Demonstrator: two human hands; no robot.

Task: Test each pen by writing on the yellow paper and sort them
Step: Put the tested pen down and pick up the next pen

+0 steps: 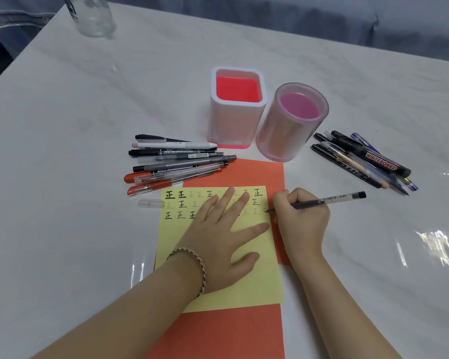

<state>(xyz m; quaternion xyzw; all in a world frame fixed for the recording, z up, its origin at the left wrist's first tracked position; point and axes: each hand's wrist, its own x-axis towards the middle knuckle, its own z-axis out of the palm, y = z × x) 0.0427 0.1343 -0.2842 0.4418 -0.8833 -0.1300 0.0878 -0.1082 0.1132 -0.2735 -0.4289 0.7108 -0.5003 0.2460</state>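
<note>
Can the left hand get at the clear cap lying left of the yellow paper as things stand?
Probably yes: the left hand rests flat on the yellow paper, holding nothing, and the clear cap lies uncovered just beside it.

White marble-look table [322,60] under a glossy clear cover with light glare at right, grey-blue upholstered seat [296,16] behind it
</note>
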